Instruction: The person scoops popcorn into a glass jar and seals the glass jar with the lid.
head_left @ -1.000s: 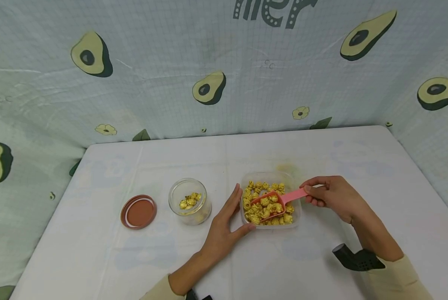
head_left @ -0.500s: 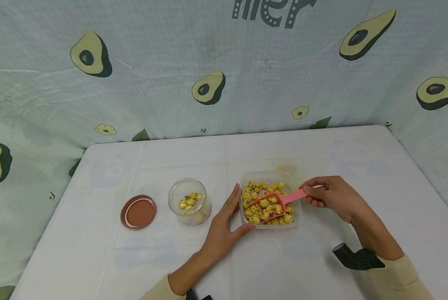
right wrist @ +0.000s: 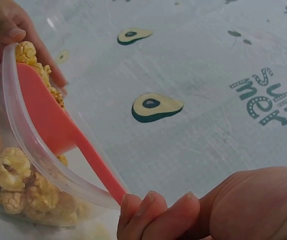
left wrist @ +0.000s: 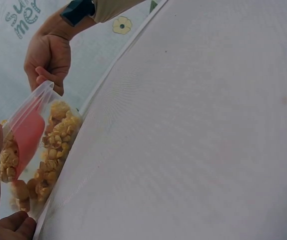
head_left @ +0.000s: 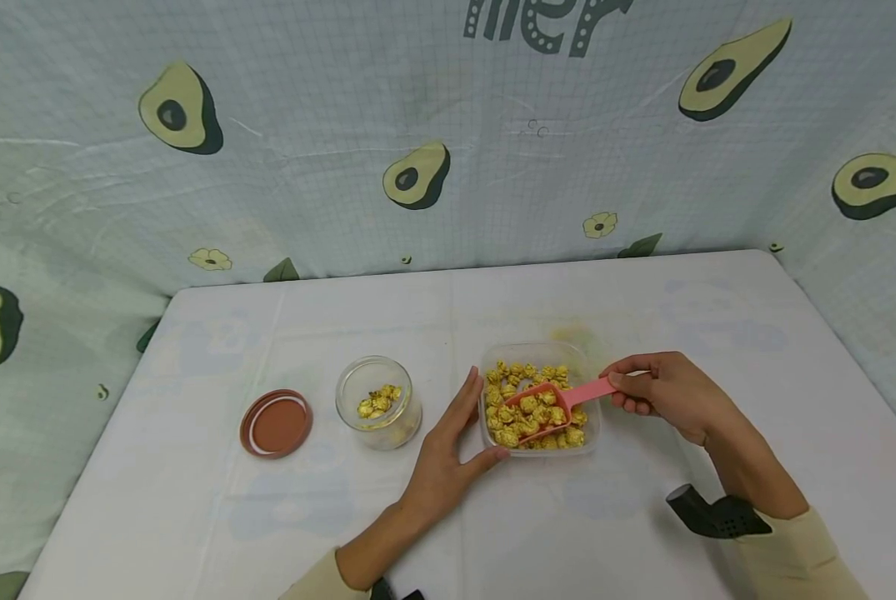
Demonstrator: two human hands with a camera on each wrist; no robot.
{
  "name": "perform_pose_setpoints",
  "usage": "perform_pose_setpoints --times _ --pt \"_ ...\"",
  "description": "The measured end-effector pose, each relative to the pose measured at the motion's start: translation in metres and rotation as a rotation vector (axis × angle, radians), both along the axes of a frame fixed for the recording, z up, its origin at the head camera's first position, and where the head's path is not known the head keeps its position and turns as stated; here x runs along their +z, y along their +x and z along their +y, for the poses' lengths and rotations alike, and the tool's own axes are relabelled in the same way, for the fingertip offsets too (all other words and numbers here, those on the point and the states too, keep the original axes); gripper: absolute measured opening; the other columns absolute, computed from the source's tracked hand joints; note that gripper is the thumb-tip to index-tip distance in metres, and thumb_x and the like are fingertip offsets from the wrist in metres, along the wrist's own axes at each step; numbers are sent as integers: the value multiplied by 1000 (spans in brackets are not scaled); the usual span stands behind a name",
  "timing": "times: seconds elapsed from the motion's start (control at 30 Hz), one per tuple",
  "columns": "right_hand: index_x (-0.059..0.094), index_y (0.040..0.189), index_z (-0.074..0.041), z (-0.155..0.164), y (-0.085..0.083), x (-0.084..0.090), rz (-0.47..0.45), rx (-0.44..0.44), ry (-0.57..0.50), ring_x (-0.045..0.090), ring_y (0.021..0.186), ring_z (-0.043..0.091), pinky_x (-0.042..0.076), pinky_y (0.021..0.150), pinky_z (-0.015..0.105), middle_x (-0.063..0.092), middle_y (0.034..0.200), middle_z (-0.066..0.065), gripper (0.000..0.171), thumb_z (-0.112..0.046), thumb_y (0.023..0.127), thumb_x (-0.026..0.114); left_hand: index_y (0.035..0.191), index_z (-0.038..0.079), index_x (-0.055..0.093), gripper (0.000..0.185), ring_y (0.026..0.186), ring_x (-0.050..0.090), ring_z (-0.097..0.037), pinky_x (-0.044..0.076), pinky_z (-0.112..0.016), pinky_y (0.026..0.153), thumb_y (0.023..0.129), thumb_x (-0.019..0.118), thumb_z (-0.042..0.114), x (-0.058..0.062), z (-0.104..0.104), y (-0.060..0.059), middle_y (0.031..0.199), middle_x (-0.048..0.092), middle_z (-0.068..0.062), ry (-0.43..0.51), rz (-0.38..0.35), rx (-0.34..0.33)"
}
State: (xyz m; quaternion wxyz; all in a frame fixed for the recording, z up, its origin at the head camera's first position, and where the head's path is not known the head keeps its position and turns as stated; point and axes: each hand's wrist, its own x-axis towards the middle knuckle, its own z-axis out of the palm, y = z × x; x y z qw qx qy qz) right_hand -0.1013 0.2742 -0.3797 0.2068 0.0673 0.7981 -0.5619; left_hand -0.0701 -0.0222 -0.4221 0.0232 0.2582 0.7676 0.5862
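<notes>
Nearest the person, the left hand (head_left: 448,454) lies with straight fingers and thumb braced against the left wall of the clear plastic container (head_left: 590,433), apparently to keep it from sliding. The right hand (head_left: 661,396) pinches the handle of the pink scoop (head_left: 548,404), whose bowl sits in the container, loaded with yellow popcorn (head_left: 526,375). Left of the container stands an open glass jar (head_left: 377,402) with a little popcorn in it, and beyond that its brown lid (head_left: 277,423) lies flat on the white table (head_left: 643,300). Compared with a second ago, the scoop's bowl has lifted slightly and drawn toward the container's middle; the left hand has not shifted.
</notes>
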Motion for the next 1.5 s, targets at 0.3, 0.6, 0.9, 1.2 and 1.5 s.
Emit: perform_pose_setpoints --times 0.3,0.6,0.9,1.2,1.5 --pt "54 119 14 -2 1 0 2 10 -46 53 62 12 51 56 23 63 79 13 34 -14 99 54 148 -3 28 82 141 23 -25 35 -38 108 81 74 3 0 0 -1 156 20 -12 -1 5 2" --pt "52 122 14 1 -1 0 -11 17 -67 52 63 12 50 56 24 62 80 11 37 -16 100 51 147 -5 28 82 141 23 -25 37 -38 107 80 75 3 -4 1 -2 156 21 -12 2 25 6" --pt "48 127 13 5 3 3 11 -25 -50 54 68 12 52 60 24 63 87 13 41 -19 101 50 149 -1 27 83 140 27 -23 37 -41 107 81 74 3 -14 2 -5 156 19 -14 16 -8 -8" --pt "49 125 13 8 6 11 58 -53 -66 55 68 11 53 62 24 63 83 9 43 -22 101 52 153 13 23 85 136 35 -16 39 -35 107 84 74 15 -28 -2 -7 158 17 -3 0 -28 -6" --pt "49 124 13 2 8 22 109 -62 -68 54 67 11 54 62 23 62 82 6 43 -23 101 51 152 17 26 81 133 40 -16 36 -27 107 86 73 15 -16 -16 10 155 28 1 9 -156 14"
